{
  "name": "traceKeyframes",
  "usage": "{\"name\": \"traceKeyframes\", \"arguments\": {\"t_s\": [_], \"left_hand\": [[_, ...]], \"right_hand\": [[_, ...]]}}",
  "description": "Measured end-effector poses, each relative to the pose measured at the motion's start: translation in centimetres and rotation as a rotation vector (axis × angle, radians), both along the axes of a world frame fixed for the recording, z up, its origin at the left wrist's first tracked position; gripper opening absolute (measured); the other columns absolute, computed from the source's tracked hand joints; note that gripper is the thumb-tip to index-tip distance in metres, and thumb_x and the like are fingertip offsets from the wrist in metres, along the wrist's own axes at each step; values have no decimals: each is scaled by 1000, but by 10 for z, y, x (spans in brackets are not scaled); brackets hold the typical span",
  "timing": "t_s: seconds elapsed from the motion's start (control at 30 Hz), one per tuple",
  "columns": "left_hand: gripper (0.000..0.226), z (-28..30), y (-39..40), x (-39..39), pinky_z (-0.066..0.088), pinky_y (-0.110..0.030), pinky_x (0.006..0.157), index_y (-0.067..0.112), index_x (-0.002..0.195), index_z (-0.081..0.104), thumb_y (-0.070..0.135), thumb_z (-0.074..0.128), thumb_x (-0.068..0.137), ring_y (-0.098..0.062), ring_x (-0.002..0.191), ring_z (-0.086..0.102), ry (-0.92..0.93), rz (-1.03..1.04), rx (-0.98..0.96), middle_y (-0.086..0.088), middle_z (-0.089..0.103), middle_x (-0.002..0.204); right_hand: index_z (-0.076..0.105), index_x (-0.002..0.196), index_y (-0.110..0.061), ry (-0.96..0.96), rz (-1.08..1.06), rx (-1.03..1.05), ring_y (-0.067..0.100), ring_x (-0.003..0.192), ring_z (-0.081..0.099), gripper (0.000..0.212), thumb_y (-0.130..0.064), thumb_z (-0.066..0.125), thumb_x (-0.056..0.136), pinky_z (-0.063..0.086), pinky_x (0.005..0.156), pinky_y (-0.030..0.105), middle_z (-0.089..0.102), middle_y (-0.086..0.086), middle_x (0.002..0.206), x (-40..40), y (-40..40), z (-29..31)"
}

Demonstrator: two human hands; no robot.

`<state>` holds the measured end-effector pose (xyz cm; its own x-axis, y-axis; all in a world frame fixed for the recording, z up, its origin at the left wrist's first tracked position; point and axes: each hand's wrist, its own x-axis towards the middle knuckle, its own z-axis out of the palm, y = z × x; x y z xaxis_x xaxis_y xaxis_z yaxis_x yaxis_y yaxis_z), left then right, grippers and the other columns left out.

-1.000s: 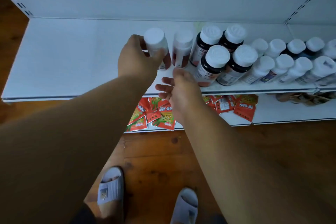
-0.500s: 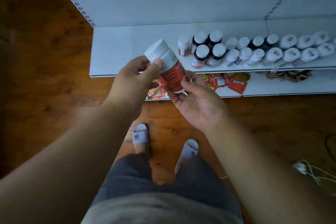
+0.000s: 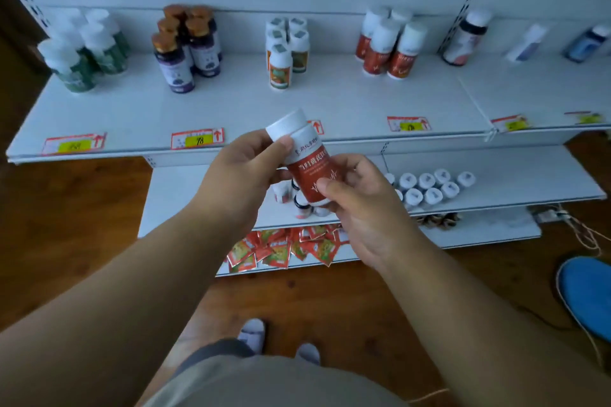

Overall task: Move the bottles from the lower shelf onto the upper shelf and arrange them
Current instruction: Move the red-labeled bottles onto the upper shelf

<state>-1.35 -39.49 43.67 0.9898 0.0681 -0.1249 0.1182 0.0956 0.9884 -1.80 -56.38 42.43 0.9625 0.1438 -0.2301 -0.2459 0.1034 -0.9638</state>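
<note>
Both my hands hold one red-labelled bottle (image 3: 309,163) with a white cap, tilted, in front of the upper shelf's edge. My left hand (image 3: 243,170) grips its cap end and my right hand (image 3: 358,205) grips its base. On the upper shelf (image 3: 330,99) stand groups of bottles, among them matching red-labelled bottles (image 3: 388,44) at the right. The lower shelf (image 3: 515,178) carries several white-capped bottles (image 3: 428,187), partly hidden behind my hands.
Also on the upper shelf: green bottles (image 3: 84,49), purple bottles (image 3: 186,44), orange-labelled bottles (image 3: 286,49). Price tags (image 3: 197,139) line its front edge. Red sachets (image 3: 284,246) lie on the bottom shelf. A blue object (image 3: 587,294) and cables lie on the wooden floor at the right.
My left hand lifted the red bottle off the lower shelf and my right hand joined it. My view rose, so the upper shelf now shows.
</note>
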Motion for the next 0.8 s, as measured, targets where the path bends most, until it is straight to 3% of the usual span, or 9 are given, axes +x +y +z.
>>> {"name": "traceKeyframes", "arguments": {"t_s": [0.17,0.27,0.4,0.57,0.67,0.8], "left_hand": [[36,21,-7,35,56,-49,92,14,115,62,32,70,84,-25,100,70,-51,-23,-24,-7,72,107],[27,23,-11,52,54,-60,88,21,115,62,27,70,90,-18,93,71,-77,-131,66,2,73,102],[28,27,-23,80,54,-45,94,18,117,63,15,68,90,-21,100,70,-112,-194,52,-1,74,105],[32,21,-53,126,54,-36,92,25,121,64,18,69,91,-11,99,70,-141,-219,195,8,74,106],[33,15,-78,155,54,-24,81,29,123,63,21,68,92,-1,92,69,-158,-185,315,13,74,102],[39,6,-113,194,48,-17,85,35,126,63,21,69,91,0,94,66,-148,-103,442,16,72,103]], "right_hand": [[60,107,-28,-121,-210,-36,18,91,72,35,-24,80,79,55,61,28,73,-1,102,22,4,28],[60,102,-34,-178,-291,-105,13,92,72,32,-24,81,80,58,71,31,73,-4,102,33,7,35],[61,103,-26,-179,-349,-189,8,95,70,22,-23,74,87,56,90,37,74,-7,100,54,-6,42],[63,105,-30,-219,-281,-339,2,94,69,20,-23,72,88,56,89,31,73,-11,101,101,-45,43],[62,109,-32,-219,-202,-390,0,95,68,24,-23,72,88,56,89,29,72,-13,102,139,-73,37],[61,108,-34,-226,-55,-513,-3,96,65,24,-28,73,88,53,87,24,70,-17,102,197,-112,31]]}}
